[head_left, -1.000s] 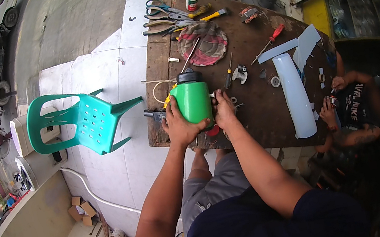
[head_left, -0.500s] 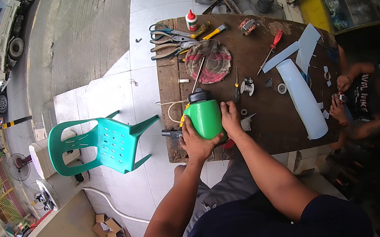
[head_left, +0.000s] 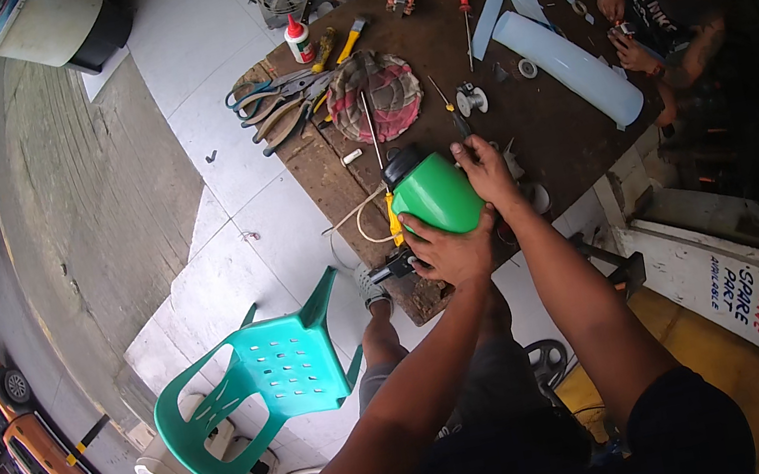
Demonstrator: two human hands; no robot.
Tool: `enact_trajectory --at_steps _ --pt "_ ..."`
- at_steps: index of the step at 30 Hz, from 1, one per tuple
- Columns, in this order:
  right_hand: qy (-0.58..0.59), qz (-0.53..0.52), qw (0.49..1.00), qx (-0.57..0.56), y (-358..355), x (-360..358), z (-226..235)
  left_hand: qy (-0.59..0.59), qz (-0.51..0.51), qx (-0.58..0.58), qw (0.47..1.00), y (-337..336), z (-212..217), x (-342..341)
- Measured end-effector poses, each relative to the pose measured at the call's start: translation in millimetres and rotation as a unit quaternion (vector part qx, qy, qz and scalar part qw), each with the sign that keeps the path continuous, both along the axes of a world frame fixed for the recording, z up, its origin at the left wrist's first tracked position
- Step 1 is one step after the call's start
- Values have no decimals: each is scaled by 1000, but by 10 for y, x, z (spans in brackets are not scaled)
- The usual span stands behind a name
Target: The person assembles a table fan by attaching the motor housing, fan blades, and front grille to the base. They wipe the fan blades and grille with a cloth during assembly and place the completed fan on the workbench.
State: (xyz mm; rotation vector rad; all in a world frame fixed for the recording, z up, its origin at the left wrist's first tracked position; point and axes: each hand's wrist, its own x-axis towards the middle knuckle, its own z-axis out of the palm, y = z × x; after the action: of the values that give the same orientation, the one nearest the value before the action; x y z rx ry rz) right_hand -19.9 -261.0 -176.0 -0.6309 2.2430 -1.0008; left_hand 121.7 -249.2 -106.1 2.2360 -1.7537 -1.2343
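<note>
Left hand (head_left: 448, 250) nearest the body, cupped under the base end of the green canister (head_left: 436, 193), fingers curled up around it in a firm grip. Right hand (head_left: 488, 172) on the canister's far side, fingers spread and pressed to the curved wall, thumb side toward the black cap (head_left: 400, 167). So the canister sits clamped between both hands, tilted, cap pointing up-left, held just above the near edge of the brown workbench (head_left: 542, 122) (whether it touches the wood cannot be told). A yellow-handled tool (head_left: 394, 224) lies just beside the canister's left flank.

Farther along the bench: a round checked cloth pad (head_left: 372, 96), then a cluster of pliers and cutters (head_left: 276, 108) and a white glue bottle with red tip (head_left: 298, 40). A long white tube (head_left: 568, 67) lies to the right, next to another person's hands (head_left: 618, 22). Off the bench, lower left, a teal plastic chair (head_left: 268, 383) on the tiled floor.
</note>
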Motion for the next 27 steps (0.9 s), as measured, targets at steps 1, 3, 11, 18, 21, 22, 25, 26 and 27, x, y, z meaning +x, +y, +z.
enact_trajectory --at_steps 1,3,11,18,21,22,25,26,27 --pt "30 -11 999 0 32 37 34 2 -3 8 1000 -7 -2 -5" --pt "24 -40 999 -12 117 113 110 -4 -7 5 1000 -6 -5 -5" --pt "96 72 993 -21 267 257 492 5 -26 27 999 -33 -142 27" --pt "16 -231 954 -190 2159 1006 888 292 -147 -29 945 -403 -243 1095" --pt "12 -354 925 -137 3281 1400 687 240 -267 -250 899 -272 -240 1864" --pt "11 -369 922 -113 3585 1562 533 211 -306 -247 895 -157 -243 2102" --pt "1 -401 911 -96 4148 1979 -156 182 -450 -275 830 273 -344 2518" --pt "-9 -377 918 -125 4211 2128 -436 182 -501 -285 796 385 -408 2553" --pt "-32 -369 918 -140 4247 2224 -709 163 -555 -261 773 472 -493 2535"
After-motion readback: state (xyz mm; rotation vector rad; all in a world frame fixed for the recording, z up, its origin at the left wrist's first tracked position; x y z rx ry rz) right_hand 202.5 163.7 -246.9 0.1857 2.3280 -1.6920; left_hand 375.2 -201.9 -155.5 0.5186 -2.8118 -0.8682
